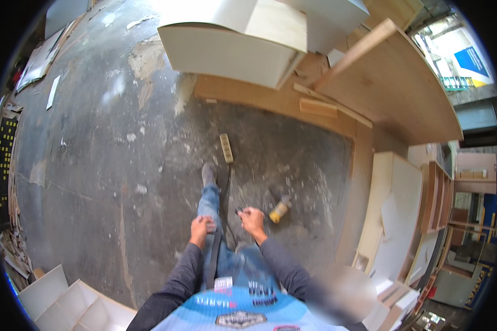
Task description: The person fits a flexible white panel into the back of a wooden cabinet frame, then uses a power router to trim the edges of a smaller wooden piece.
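Note:
My right hand (pixel 252 222) is closed in front of my legs, its fingers pinching a small black object (pixel 238 211), possibly a plug; it is too small to be sure. My left hand (pixel 202 227) is also closed, over my left thigh, and what it may hold is hidden. Below it a dark strap (pixel 212 259) runs along my leg. On the floor ahead lies a pale yellow power strip (pixel 226 149), a dark cord trailing from it toward me. Right of my right hand, a yellow power tool (pixel 280 212) rests on the floor.
White cabinet boxes (pixel 226 55) stand ahead on a brown board (pixel 248 94). A large wooden panel (pixel 392 83) leans at the far right, with cabinet frames (pixel 395 204) below it. Another open white box (pixel 83 309) is at the near left. My foot (pixel 209 172) stands beside the cord.

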Demonstrator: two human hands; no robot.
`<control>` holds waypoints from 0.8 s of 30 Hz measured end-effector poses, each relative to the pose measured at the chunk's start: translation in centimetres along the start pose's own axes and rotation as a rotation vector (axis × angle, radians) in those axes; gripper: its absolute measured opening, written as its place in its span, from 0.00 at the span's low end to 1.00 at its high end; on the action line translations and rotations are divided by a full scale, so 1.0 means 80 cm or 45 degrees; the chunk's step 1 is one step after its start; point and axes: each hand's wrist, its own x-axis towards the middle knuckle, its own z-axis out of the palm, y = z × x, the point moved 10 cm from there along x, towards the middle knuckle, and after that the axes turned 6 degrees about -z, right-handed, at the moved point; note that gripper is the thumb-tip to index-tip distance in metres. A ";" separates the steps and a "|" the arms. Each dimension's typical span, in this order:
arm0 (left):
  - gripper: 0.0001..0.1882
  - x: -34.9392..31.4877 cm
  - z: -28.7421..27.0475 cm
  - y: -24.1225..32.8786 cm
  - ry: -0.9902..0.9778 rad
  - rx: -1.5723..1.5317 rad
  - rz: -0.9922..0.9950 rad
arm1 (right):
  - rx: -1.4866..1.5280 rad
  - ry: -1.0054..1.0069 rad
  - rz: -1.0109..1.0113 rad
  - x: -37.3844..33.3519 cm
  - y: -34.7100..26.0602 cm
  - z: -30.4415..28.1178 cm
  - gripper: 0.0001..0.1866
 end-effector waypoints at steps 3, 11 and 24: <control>0.13 0.126 0.017 0.045 0.082 0.214 0.102 | -0.219 0.062 -0.032 0.141 0.025 0.023 0.12; 0.17 0.262 0.047 0.085 0.119 0.782 0.046 | -0.597 0.095 0.052 0.446 0.124 0.126 0.14; 0.20 0.301 0.046 0.231 0.114 0.705 0.033 | -0.833 0.062 -0.048 0.625 0.209 0.241 0.12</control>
